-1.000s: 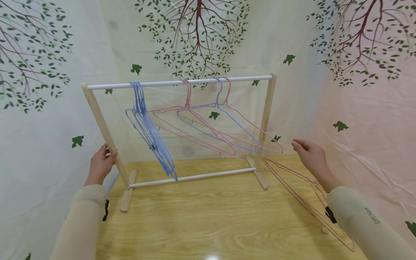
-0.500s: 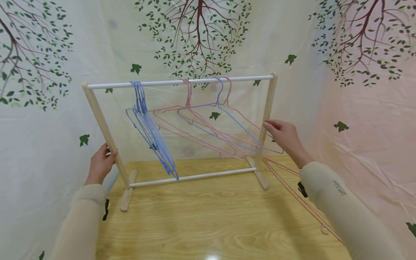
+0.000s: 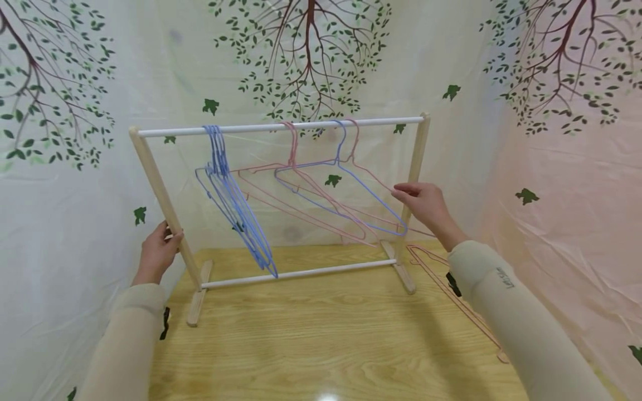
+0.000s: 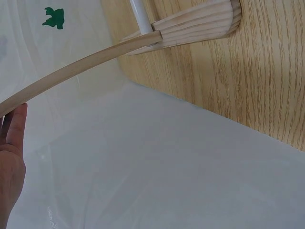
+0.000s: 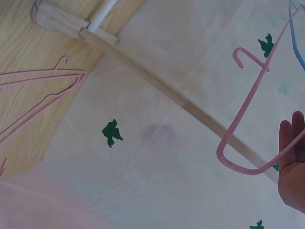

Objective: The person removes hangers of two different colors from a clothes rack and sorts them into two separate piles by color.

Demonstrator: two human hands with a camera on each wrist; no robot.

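Observation:
A small clothes rack with wooden posts and a white top rail (image 3: 251, 128) stands before me. My left hand (image 3: 157, 253) grips its left post (image 3: 156, 181), thumb in front and fingers behind; the post also crosses the left wrist view. At the right end, my right hand (image 3: 423, 203) pinches the sloping arm of the outermost pink hanger (image 5: 243, 170), which hangs by its hook from the rail. Just left of it hangs one blue hanger (image 3: 345, 136). More pink hangers (image 3: 295, 143) hang mid-rail, and several blue hangers (image 3: 217, 156) are bunched near the left post.
Loose pink hangers (image 5: 38, 72) lie on the wood-grain table (image 3: 311, 334) beside the rack's right foot (image 3: 401, 274), partly behind my right sleeve. A pale curtain (image 3: 551, 167) printed with trees and leaves surrounds the table. The table's edge runs close by the left foot (image 4: 200, 24).
My right hand has come leftward and slightly up from beside the rack to the outermost pink hanger and taken hold of its arm. My left hand stays on the post.

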